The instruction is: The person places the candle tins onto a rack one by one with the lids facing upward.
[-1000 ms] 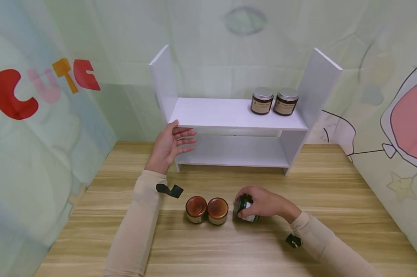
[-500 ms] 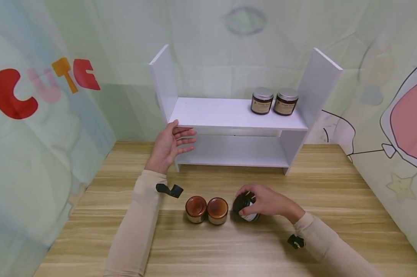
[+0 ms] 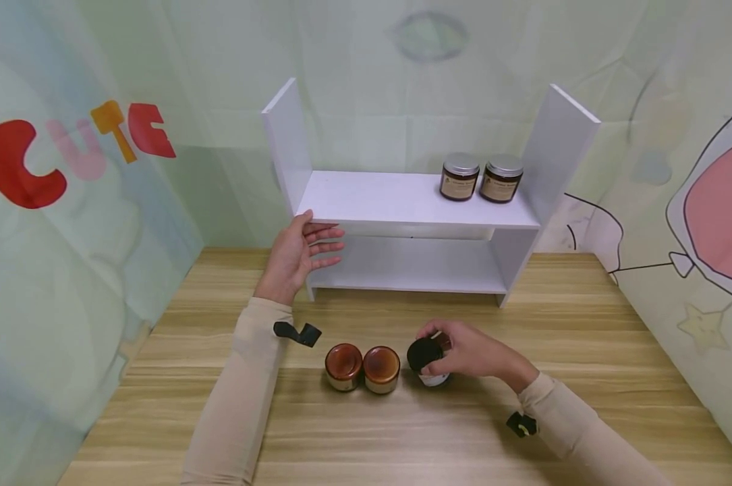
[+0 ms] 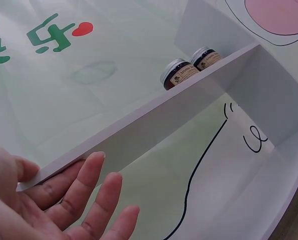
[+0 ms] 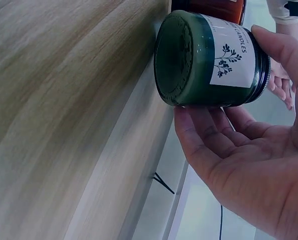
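My right hand [image 3: 471,351] holds a green glass candle jar [image 5: 199,65] with a white label and a black lid [image 3: 424,354]. The thumb is on one side of the jar and the fingers on the other. In the right wrist view its base faces the wooden table, close over it. With the thumb above and a finger beneath, my left hand [image 3: 291,256] pinches the front edge of the white shelf's [image 3: 378,196] upper board at its left end; the other fingers are spread below.
Left of the held jar, two amber jars [image 3: 344,364] stand side by side on the wooden table [image 3: 353,445], round reddish glass ends up. Two brown jars [image 3: 459,179] with silver lids stand on the upper board's right. Printed cloth walls [image 3: 366,81] surround the table.
My right hand has turned the green candle jar from a strong tilt to nearly upright, so its black lid now faces up. The left hand has stayed in place on the shelf.
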Motion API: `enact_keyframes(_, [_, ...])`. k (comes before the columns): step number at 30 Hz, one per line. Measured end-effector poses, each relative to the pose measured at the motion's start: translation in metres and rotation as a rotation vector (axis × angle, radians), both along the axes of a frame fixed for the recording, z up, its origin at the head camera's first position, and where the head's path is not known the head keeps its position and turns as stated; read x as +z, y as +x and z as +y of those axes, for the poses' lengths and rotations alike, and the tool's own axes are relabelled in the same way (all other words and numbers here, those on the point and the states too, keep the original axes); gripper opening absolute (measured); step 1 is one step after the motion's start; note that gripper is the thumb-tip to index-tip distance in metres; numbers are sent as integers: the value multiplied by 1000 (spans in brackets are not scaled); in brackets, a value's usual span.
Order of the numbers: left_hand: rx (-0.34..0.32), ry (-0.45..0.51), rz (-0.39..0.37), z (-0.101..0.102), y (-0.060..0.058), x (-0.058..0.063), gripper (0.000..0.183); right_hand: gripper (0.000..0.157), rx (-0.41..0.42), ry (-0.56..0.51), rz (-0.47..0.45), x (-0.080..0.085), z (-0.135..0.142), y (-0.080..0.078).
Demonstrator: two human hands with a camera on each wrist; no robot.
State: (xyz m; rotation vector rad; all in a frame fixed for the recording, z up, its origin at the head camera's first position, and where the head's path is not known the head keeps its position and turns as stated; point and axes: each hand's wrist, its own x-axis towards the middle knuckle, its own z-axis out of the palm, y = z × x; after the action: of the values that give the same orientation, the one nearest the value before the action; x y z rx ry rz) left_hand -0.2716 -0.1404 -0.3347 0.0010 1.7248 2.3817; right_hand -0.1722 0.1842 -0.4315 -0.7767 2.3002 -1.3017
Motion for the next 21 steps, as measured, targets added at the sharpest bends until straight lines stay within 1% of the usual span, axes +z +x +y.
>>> enact_keyframes(10, [-2, -2, -1, 0, -1, -1, 59, 46, 2, -25, -17, -1, 3, 1])
enact_keyframes(21, [-2, -11, 3, 1, 0, 0, 60, 52, 3, -39, -15, -3, 3, 3])
